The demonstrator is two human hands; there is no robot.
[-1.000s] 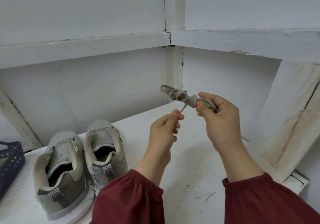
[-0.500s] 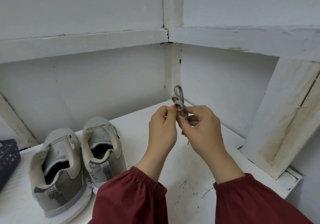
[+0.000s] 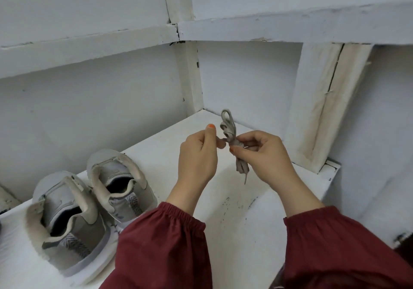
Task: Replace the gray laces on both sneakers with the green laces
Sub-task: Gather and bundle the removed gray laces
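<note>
A bundled gray lace (image 3: 230, 132) is held up over the white shelf (image 3: 245, 199). My right hand (image 3: 263, 154) grips the bundle around its wrapped middle, with loops sticking up and an end dangling below. My left hand (image 3: 199, 154) pinches a strand of the same lace at the bundle's left side. Two gray sneakers stand side by side at the lower left, heels toward me: the left sneaker (image 3: 64, 221) and the right sneaker (image 3: 120, 186). No laces show on either sneaker from here. No green laces are in view.
The shelf sits in a white corner with walls behind and to the right. A white slanted board (image 3: 321, 109) leans at the right. The shelf's right edge (image 3: 330, 181) drops off. My dark red sleeves fill the bottom of the view.
The bundle swung from pointing left to standing upright and both hands dropped lower. The hands closed together, then parted slightly. The dark basket at the far left has left the view.
</note>
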